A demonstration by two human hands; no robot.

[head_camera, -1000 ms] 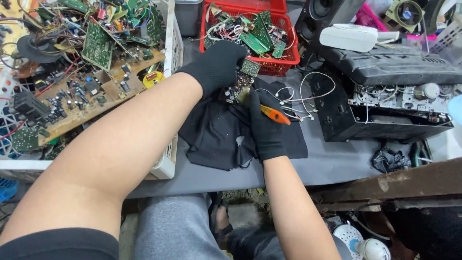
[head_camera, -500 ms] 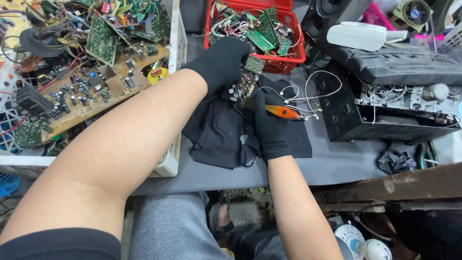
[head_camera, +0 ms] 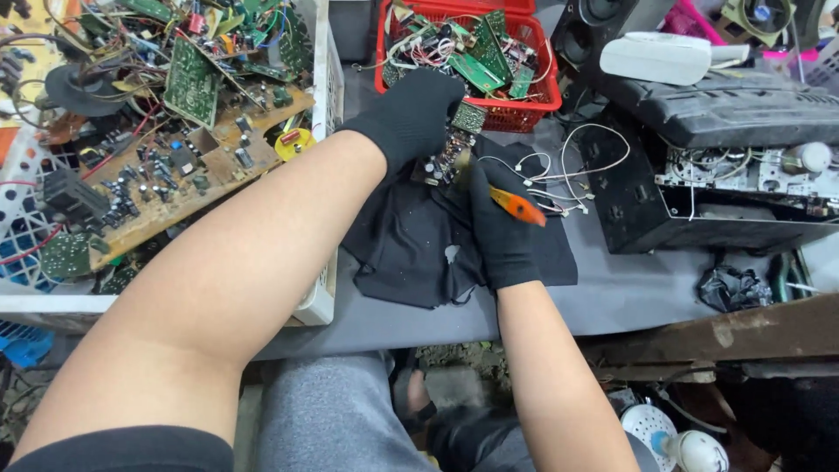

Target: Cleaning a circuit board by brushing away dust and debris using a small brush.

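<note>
Right hand (head_camera: 505, 234), gloved black, is clamped on an orange-handled tool (head_camera: 517, 207) whose working end points toward eleven o'clock at the small circuit board (head_camera: 447, 154). Left hand (head_camera: 409, 115) pinches that board just beyond, over the black cloth (head_camera: 411, 253) on the desk (head_camera: 612, 288), with the red basket (head_camera: 533, 98) at twelve.
</note>
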